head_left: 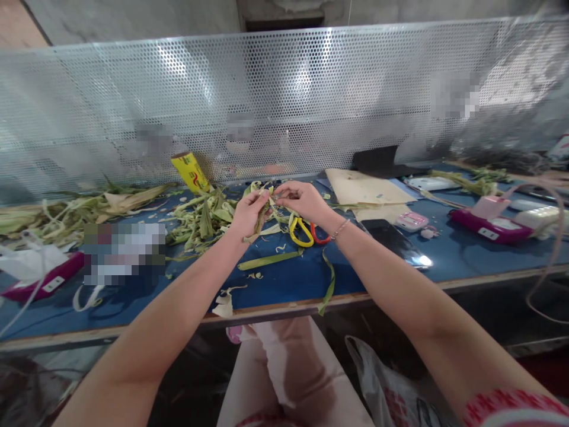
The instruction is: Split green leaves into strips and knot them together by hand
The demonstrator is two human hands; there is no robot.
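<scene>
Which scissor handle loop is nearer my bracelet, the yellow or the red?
The red loop, just beside your bracelet; the yellow loop lies farther left, on the other side of the red one.

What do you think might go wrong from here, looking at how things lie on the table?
The right hand is close to the scissors and might knock them. The phone lies near the front edge, and the right forearm might nudge it. A leaf strip reaches that edge and could slip off.
</scene>
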